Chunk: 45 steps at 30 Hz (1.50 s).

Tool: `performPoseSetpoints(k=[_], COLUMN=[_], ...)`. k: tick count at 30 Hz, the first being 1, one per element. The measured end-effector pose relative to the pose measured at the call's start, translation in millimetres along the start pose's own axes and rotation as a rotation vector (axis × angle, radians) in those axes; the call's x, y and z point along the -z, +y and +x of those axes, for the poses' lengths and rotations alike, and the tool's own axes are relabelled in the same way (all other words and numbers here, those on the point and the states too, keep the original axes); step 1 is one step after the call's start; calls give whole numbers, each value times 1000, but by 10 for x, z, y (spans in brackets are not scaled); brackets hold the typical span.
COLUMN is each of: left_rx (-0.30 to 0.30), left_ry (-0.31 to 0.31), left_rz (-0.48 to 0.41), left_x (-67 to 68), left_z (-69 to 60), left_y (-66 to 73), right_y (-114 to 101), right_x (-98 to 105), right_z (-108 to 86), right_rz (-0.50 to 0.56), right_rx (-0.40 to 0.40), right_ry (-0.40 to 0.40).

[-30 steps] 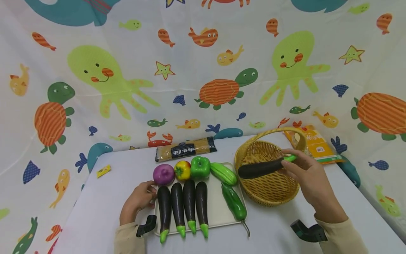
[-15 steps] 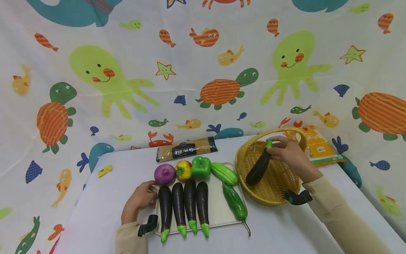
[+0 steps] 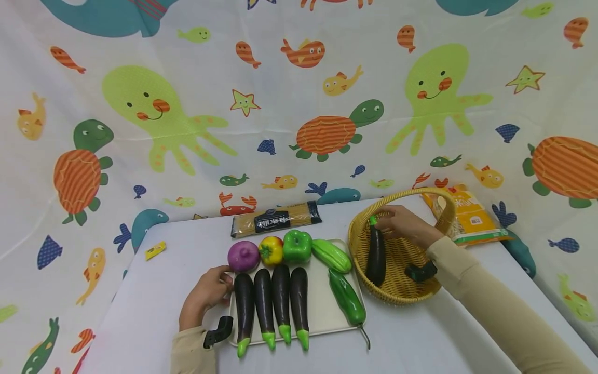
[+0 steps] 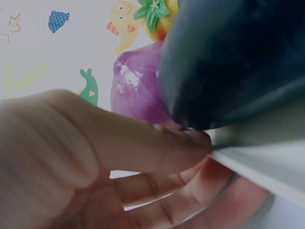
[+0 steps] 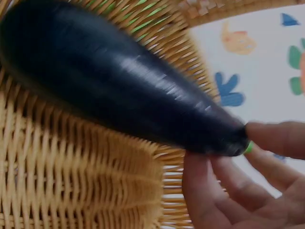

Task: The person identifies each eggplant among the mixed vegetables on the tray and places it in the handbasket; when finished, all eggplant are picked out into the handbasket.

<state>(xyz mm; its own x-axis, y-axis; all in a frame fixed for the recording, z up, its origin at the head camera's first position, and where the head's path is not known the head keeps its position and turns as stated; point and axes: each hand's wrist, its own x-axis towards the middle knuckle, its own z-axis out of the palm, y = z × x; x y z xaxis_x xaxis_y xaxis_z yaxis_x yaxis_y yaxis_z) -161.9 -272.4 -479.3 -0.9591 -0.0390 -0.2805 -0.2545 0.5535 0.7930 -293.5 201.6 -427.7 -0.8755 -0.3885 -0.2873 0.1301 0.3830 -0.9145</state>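
My right hand (image 3: 401,223) pinches an eggplant (image 3: 376,257) by its green stem end. That eggplant hangs inside the wicker basket (image 3: 355,249), along its left side, with the stem up; in the right wrist view its dark body (image 5: 119,81) lies close to the woven wall. My left hand (image 3: 207,292) grips the left rim of a cream tray (image 3: 324,311), thumb on top and fingers below, as the left wrist view shows. Several eggplants (image 3: 263,306) lie side by side on the tray, beside a purple onion (image 3: 244,256).
The tray also bears a yellow-red pepper (image 3: 271,250), a green bell pepper (image 3: 297,246), a light green cucumber-like vegetable (image 3: 332,255) and a long green pepper (image 3: 347,297). Behind are a pasta pack (image 3: 276,218) and an orange bag (image 3: 472,218). A small yellow packet (image 3: 155,251) lies left.
My right hand has moved left and into the basket, and the eggplant has swung from nearly level to upright there. My left hand stays at the tray rim.
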Motion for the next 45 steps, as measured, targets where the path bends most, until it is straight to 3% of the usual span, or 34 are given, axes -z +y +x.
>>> performPoseSetpoints(k=[13, 22, 32, 45], left_rx=[17, 17, 7, -9], left_ry=[3, 3, 4, 6], left_rz=[14, 8, 19, 19], left_x=[0, -9, -17, -16], left_z=[-2, -6, 13, 2], left_y=[-1, -8, -8, 11], right_y=[58, 145, 159, 129], right_x=[-84, -162, -219, -232], right_z=[126, 194, 224, 227], right_rz=[-135, -119, -207, -217], right_rx=[2, 3, 39, 35], right_ry=[-101, -148, -116, -106])
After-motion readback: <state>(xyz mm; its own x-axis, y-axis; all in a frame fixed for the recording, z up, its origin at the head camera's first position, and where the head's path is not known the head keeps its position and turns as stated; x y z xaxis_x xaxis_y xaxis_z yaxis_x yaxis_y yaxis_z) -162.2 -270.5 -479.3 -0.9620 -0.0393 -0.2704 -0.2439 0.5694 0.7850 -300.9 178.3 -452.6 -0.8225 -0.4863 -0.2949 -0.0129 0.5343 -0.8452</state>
